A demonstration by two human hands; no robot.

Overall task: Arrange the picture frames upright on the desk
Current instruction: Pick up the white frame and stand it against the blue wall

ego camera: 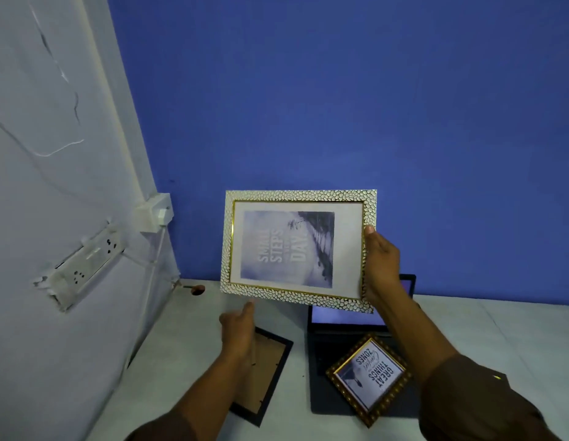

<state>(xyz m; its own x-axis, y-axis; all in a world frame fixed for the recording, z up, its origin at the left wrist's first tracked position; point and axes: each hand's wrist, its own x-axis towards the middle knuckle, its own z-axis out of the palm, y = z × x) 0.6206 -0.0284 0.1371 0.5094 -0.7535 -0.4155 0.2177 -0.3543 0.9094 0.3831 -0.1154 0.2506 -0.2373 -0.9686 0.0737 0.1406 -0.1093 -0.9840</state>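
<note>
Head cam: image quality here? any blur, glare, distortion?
Head view: dim, bluish light; wide-angle bend tilts the white side wall. The white pebble-textured picture frame, held by the right hand, has washed-out, soft print, its text sideways. The left hand is slightly blurred. The small gold-edged frame on the dark laptop reads clearly.

A white desk against a blue wall holds a face-down black frame, an open laptop and a small reddish object.

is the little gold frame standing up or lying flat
Lying flat. The little gold frame rests face up on the dark laptop, turned cornerwise, its print readable from above; nothing props it upright.
</note>
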